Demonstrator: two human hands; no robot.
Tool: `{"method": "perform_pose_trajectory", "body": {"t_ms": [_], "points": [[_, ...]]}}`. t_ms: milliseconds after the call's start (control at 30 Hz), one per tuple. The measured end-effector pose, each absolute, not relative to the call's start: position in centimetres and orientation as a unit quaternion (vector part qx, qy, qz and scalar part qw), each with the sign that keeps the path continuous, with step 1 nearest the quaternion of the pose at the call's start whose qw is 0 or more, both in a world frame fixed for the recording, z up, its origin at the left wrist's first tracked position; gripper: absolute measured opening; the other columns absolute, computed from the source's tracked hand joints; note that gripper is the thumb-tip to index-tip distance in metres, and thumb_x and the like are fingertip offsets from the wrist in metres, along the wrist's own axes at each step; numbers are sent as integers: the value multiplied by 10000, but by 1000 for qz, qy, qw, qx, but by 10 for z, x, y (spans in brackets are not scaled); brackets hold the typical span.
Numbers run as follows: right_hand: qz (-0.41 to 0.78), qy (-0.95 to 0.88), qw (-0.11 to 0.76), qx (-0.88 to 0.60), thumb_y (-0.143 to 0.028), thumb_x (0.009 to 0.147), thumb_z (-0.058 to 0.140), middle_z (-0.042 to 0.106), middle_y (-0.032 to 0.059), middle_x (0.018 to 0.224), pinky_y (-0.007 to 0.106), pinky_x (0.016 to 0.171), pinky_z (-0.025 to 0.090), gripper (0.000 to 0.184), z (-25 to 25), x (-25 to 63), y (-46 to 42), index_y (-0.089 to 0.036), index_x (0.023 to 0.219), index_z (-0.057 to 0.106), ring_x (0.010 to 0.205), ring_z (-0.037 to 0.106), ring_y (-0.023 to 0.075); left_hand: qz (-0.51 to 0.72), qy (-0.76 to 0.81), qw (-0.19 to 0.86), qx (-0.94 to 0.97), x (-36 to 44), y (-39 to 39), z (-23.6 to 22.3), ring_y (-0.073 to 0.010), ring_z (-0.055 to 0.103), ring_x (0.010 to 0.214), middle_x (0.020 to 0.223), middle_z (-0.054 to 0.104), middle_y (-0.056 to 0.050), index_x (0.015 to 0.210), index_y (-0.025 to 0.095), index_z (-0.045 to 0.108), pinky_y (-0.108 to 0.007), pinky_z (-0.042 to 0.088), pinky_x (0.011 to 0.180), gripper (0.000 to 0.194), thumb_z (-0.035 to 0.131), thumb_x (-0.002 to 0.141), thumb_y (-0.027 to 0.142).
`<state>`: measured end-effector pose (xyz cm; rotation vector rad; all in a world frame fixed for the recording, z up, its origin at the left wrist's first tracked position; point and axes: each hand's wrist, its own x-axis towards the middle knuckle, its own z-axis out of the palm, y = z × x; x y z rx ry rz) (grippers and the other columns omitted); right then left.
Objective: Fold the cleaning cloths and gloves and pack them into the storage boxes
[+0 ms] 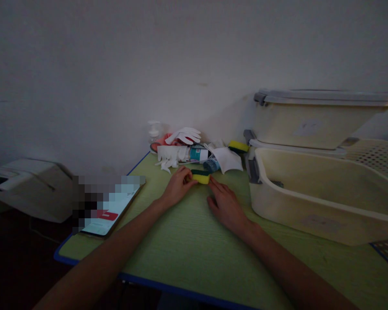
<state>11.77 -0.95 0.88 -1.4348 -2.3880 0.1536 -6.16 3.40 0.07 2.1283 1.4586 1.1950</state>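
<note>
A yellow sponge with a dark green scouring side [200, 177] lies on the green table, scouring side up. My left hand [177, 187] pinches its left end between thumb and fingers. With fingers stretched out and thumb apart, my right hand [226, 204] rests its fingertips against the sponge's right end. Just behind the sponge lie a white cloth-like piece [228, 159], a bottle with a blue-green label [198, 154] and some crumpled white gloves [170, 156].
A cream plastic bin [287, 215] stands on the right, with another lidded bin [297, 122] above and behind it. A second sponge [238, 147] sits near the wall. At the left edge is a lit tablet [108, 215]; a pump bottle [154, 131] stands at the back.
</note>
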Motion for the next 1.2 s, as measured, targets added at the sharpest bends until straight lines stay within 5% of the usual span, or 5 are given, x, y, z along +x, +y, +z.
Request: {"method": "perform_pose_trajectory", "body": {"t_ms": [333,633,767,967,1200], "points": [[29,-863,152,-481,-158,877,366,507,145,1311,400,1008,345,399,8,115,-13,-49,1236,505,1199,443,248,404,594,52,693,-79,41,-6,-108,482,576,910,474,-51,866,109,623,-303,466,659,198,486,729,72],[14,-860,162,-483,-158,878,383,547,125,1265,396,975,364,361,7,115,-13,-71,1195,534,1147,473,248,370,508,-11,778,-42,51,31,-144,541,746,1008,482,-69,1022,139,546,-297,492,723,274,451,769,93],[16,-862,169,-478,-164,874,394,554,121,1251,400,972,363,356,5,117,-12,-76,1189,535,1142,469,252,265,483,-52,833,-5,83,51,-221,502,1079,1154,469,-122,1132,121,481,-342,428,910,345,467,787,120],[13,-863,172,-476,-187,875,398,561,120,1233,411,958,374,349,2,118,-10,-77,1175,539,1122,472,259,227,501,-38,835,33,122,50,-373,469,1144,1206,478,-228,1217,48,421,-516,366,938,589,613,750,350],[16,-864,174,-472,-182,870,403,562,123,1229,404,952,375,343,3,118,-10,-81,1167,541,1118,468,252,222,524,-48,821,-3,82,48,-288,500,1120,1190,510,-169,1204,97,422,-396,427,894,435,480,838,326]]}}
